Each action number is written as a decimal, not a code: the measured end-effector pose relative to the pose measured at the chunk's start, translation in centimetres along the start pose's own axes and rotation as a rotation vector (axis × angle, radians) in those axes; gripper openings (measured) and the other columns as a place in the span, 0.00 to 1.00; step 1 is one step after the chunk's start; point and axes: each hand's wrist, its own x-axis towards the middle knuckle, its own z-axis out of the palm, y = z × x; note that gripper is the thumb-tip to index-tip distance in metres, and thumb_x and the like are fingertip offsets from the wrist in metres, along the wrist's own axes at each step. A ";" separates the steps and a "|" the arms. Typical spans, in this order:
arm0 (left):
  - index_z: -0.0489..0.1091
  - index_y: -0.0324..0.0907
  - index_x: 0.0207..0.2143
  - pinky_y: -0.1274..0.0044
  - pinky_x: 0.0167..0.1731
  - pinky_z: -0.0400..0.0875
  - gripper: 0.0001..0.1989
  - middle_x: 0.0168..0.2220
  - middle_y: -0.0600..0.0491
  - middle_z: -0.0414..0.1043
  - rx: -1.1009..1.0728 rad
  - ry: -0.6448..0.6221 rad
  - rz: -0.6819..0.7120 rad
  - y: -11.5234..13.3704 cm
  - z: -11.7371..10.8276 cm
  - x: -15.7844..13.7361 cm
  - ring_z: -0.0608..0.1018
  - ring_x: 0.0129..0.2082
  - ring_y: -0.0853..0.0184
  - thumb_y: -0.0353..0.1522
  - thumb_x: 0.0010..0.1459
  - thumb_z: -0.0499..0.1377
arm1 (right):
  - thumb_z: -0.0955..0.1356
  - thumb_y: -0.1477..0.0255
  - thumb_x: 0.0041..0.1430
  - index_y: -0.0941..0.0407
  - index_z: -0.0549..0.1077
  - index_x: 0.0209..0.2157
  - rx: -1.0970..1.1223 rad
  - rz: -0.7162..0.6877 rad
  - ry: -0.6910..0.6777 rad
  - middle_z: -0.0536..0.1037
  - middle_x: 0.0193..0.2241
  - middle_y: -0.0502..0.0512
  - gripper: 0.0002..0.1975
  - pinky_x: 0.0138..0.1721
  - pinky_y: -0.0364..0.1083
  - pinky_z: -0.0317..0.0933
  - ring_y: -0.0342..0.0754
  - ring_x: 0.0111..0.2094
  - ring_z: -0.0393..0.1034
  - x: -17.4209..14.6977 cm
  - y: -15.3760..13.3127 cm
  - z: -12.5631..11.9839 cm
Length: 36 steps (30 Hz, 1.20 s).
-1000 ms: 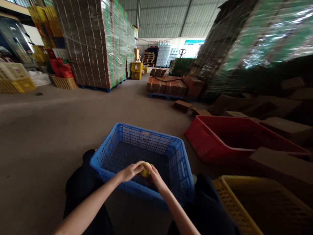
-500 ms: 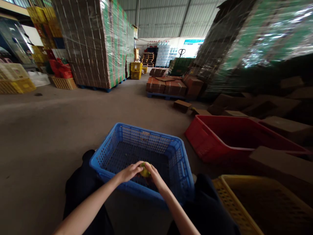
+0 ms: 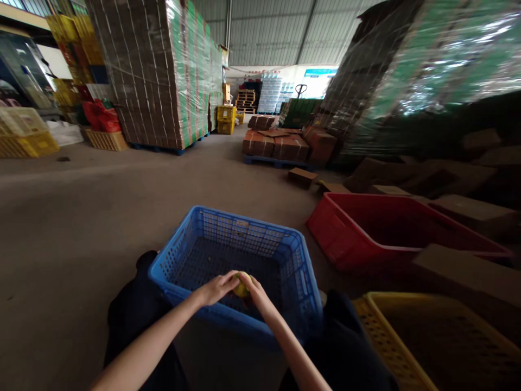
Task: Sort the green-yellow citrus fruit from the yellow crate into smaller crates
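Fruit (image 3: 242,288) sits pinched between left hand (image 3: 215,290) and right hand (image 3: 258,292) over a blue crate (image 3: 264,224).
The hands grip its round, yellow-green sides from about ten and two o'clock, above the crate's six o'clock side. From that crate, a red tub (image 3: 340,233) stands toward two o'clock and a yellow crate (image 3: 378,336) toward four.
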 end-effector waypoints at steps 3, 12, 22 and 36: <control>0.60 0.43 0.61 0.74 0.41 0.66 0.28 0.40 0.51 0.74 0.024 -0.001 0.024 0.3 -0.1 -0.1 0.73 0.40 0.63 0.47 0.64 0.46 | 0.68 0.42 0.40 0.57 0.69 0.34 0.005 0.009 -0.011 0.69 0.17 0.45 0.32 0.15 0.41 0.51 0.41 0.15 0.59 0.1 0.2 0.0; 0.63 0.43 0.59 0.75 0.37 0.64 0.26 0.36 0.52 0.73 0.103 0.038 0.021 0.9 -0.2 -0.6 0.71 0.35 0.64 0.42 0.63 0.45 | 0.68 0.44 0.42 0.55 0.69 0.34 -0.007 -0.006 -0.013 0.68 0.18 0.45 0.29 0.18 0.41 0.52 0.42 0.17 0.60 0.1 0.3 -0.1; 0.61 0.44 0.61 0.74 0.41 0.66 0.29 0.43 0.50 0.73 0.023 -0.004 0.020 0.6 -0.1 -0.4 0.73 0.41 0.62 0.48 0.63 0.46 | 0.68 0.43 0.43 0.55 0.69 0.33 0.018 0.012 -0.023 0.70 0.18 0.46 0.30 0.17 0.41 0.52 0.41 0.16 0.61 0.4 0.7 -0.1; 0.49 0.37 0.66 0.73 0.33 0.64 0.33 0.26 0.54 0.67 0.174 0.067 0.066 -0.4 -0.2 0.1 0.66 0.25 0.65 0.42 0.62 0.44 | 0.71 0.53 0.47 0.54 0.69 0.39 -0.199 -0.274 0.157 0.76 0.29 0.51 0.23 0.34 0.46 0.63 0.50 0.32 0.70 -1.0 -0.6 0.1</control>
